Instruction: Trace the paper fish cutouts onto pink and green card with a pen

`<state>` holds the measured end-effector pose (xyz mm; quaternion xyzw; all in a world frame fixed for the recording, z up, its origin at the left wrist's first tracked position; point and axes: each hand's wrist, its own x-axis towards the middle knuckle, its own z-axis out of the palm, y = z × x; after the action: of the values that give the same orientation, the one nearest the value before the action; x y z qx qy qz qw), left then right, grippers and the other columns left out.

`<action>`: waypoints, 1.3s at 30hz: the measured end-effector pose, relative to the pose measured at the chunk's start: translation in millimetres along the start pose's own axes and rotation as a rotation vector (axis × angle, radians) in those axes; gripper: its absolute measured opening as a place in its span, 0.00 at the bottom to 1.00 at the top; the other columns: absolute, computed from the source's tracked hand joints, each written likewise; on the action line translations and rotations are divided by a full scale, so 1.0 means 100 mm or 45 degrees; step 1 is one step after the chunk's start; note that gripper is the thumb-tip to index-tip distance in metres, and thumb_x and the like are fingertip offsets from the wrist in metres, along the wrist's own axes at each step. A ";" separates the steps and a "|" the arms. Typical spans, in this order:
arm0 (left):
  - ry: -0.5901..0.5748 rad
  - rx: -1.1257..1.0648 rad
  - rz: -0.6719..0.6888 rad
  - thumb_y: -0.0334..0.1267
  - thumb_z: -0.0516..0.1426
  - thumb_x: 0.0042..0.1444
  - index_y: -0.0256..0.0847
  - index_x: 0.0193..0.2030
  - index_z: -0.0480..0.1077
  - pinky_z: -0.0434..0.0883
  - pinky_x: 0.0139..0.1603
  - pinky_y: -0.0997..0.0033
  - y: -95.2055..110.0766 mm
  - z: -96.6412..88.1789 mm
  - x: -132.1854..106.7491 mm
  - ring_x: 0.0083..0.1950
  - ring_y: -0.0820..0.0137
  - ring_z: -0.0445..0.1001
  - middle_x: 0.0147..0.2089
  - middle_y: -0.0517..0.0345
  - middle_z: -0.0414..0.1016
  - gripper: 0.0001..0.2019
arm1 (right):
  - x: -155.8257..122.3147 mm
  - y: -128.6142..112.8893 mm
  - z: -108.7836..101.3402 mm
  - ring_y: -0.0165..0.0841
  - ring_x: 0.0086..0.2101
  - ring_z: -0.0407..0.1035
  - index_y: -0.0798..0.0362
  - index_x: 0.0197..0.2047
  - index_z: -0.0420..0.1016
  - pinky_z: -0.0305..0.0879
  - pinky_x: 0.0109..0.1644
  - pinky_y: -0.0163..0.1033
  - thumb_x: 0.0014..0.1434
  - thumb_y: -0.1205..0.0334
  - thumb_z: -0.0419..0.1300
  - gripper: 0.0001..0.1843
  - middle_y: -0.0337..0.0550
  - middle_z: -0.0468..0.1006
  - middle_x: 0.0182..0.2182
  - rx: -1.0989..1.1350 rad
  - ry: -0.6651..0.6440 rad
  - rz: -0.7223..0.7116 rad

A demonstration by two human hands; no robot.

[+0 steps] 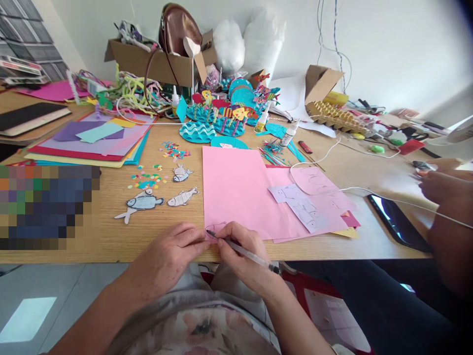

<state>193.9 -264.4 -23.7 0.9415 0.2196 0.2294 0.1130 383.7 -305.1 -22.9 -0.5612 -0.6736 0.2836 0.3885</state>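
Note:
A pen (pixel 244 249) with a grey, see-through barrel is gripped in my right hand (pixel 244 246). Its tip meets the lower left corner of a pink sheet of paper (pixel 234 192), on a small fish outline (pixel 216 229) in dark ink. My left hand (pixel 170 254) lies at the table's front edge, fingers stretched toward that corner, fingertips at the paper's edge; it holds nothing. Left of the sheet lie paper fish cutouts, among them a blue-grey fish (pixel 145 202), a pale fish (pixel 184 197) and a smaller fish (pixel 182 172).
Coloured paper dots (pixel 148 180) lie beyond the cutouts. Stacked coloured paper (pixel 96 135) is at left, blue paper sea models (pixel 197 132) at the back. A white cable (pixel 314 160) crosses the right side near a phone (pixel 397 222). Another person's hand (pixel 436 182) is at far right.

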 end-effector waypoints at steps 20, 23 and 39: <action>-0.030 0.007 -0.034 0.27 0.45 0.63 0.37 0.52 0.68 0.69 0.51 0.62 0.02 0.02 -0.03 0.50 0.64 0.65 0.47 0.52 0.70 0.15 | -0.01 0.02 0.01 0.26 0.23 0.63 0.52 0.29 0.67 0.57 0.27 0.30 0.52 0.71 0.54 0.05 0.33 0.70 0.21 0.058 0.004 0.026; -0.018 0.004 -0.033 0.27 0.45 0.63 0.37 0.51 0.68 0.69 0.50 0.63 0.02 0.02 -0.02 0.50 0.65 0.65 0.46 0.52 0.70 0.15 | -0.01 0.02 0.01 0.26 0.23 0.64 0.52 0.30 0.68 0.57 0.27 0.30 0.53 0.70 0.54 0.05 0.34 0.71 0.22 0.044 0.001 0.018; -0.010 0.006 -0.041 0.28 0.45 0.64 0.41 0.53 0.67 0.70 0.50 0.63 0.02 0.03 -0.02 0.50 0.66 0.66 0.47 0.54 0.71 0.16 | 0.00 0.02 0.01 0.25 0.23 0.62 0.52 0.29 0.68 0.57 0.27 0.30 0.53 0.70 0.55 0.04 0.33 0.70 0.21 0.057 0.003 0.019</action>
<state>194.2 -267.3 -26.4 0.9390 0.2348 0.2234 0.1152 384.1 -304.7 -25.0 -0.5579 -0.6624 0.3009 0.3994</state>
